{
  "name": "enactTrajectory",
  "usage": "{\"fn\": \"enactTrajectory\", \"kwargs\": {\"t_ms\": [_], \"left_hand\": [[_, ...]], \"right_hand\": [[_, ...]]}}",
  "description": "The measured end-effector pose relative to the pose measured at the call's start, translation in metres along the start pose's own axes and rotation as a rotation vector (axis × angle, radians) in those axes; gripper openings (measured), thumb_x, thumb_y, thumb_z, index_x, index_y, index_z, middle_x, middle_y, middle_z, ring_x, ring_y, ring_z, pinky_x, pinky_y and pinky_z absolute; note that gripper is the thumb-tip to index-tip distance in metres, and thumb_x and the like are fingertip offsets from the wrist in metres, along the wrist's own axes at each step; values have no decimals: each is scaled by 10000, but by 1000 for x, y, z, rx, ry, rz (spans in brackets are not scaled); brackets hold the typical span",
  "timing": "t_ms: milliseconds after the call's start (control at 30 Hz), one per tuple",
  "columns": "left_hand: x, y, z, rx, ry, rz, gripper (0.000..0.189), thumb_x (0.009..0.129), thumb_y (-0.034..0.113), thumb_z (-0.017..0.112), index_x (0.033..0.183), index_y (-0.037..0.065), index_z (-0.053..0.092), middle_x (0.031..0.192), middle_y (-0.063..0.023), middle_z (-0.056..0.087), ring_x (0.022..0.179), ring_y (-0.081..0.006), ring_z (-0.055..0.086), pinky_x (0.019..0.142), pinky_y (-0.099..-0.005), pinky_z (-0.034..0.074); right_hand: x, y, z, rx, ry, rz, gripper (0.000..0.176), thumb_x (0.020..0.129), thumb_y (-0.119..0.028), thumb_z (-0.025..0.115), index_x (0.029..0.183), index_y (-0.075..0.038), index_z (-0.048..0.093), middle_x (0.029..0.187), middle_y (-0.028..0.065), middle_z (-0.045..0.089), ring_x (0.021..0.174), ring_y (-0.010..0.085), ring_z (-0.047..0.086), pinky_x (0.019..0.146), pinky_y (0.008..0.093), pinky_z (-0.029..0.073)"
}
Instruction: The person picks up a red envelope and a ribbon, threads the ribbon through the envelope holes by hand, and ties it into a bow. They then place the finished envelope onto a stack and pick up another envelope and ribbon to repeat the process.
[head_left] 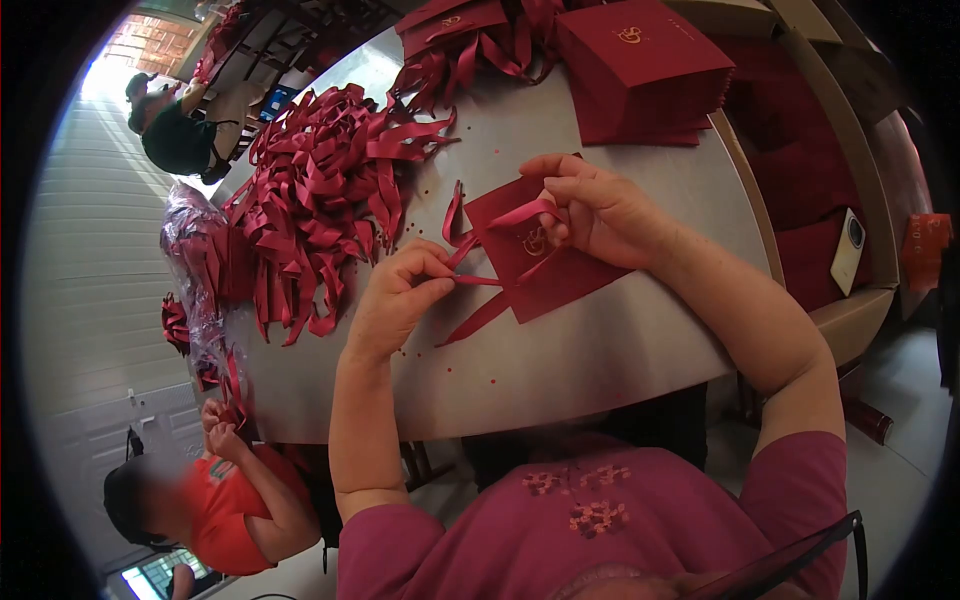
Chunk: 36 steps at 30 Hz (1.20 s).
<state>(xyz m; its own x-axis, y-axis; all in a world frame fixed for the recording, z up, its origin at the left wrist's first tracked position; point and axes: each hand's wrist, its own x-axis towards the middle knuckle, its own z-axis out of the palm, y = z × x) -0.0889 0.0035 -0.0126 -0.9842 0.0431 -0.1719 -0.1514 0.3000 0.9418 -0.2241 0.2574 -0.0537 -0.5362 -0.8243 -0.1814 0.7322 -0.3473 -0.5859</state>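
Observation:
A dark red paper gift bag [520, 285] with a gold logo lies flat on the metal table in front of me. Pinched between the thumb and fingers of my left hand [400, 295] is a red ribbon [475, 281] at the bag's left edge. My right hand [600, 210] is over the bag's upper right part, its fingers curled around another stretch of pink-red ribbon [525, 212]. A loose ribbon tail hangs off the bag's lower left side. The fingers of my right hand partly cover the bag's top corner.
A big heap of red ribbons [320, 190] covers the table's left side. Stacked red bags [645, 70] stand at the back. On the right, a cardboard box [870, 180] holds red material and a phone [848, 252]. A person in orange-red [250, 510] sits at the left.

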Motion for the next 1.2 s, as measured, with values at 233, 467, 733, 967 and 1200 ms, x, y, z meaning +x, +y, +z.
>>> {"fn": "enactTrajectory", "kwargs": {"t_ms": [233, 467, 733, 967, 1200], "left_hand": [[-23, -15, -25, 24, 3, -78, 76, 772, -58, 667, 829, -16, 638, 995, -42, 568, 917, -118, 522, 813, -238, 394], [-48, -21, -32, 23, 28, -117, 68, 772, -56, 668, 824, -21, 640, 988, -40, 572, 930, -132, 521, 840, -251, 387], [-36, 10, -52, 156, 237, -99, 89, 810, -31, 664, 897, -15, 653, 1084, -38, 597, 879, -83, 559, 778, -226, 445], [-3, 42, 34, 494, 9, 189, 81, 814, -8, 666, 887, 4, 632, 816, -70, 587, 718, -174, 563, 635, -275, 440], [10, 42, 58, 563, 296, 300, 185, 844, 23, 620, 1028, 9, 623, 938, -147, 601, 816, -304, 593, 740, -371, 483]], "right_hand": [[-6, 2, 19, -267, 32, -2, 334, 993, -138, 512, 1296, -17, 442, 962, 80, 615, 903, 177, 640, 808, 301, 548], [-2, 8, 13, -440, 60, -56, 348, 1000, -164, 523, 1299, -10, 431, 1052, 116, 601, 983, 185, 627, 833, 309, 561], [-5, 5, 13, -441, 22, -46, 339, 1005, -170, 508, 1298, -16, 435, 1028, 108, 609, 925, 166, 632, 793, 297, 563], [-3, 7, 7, -467, -26, -45, 228, 1005, -169, 504, 1174, -18, 526, 966, 87, 632, 850, 140, 644, 751, 281, 567], [-4, 8, 8, -503, -29, -43, 168, 986, -171, 533, 1090, -42, 563, 887, 58, 642, 780, 122, 637, 693, 255, 547]]}}
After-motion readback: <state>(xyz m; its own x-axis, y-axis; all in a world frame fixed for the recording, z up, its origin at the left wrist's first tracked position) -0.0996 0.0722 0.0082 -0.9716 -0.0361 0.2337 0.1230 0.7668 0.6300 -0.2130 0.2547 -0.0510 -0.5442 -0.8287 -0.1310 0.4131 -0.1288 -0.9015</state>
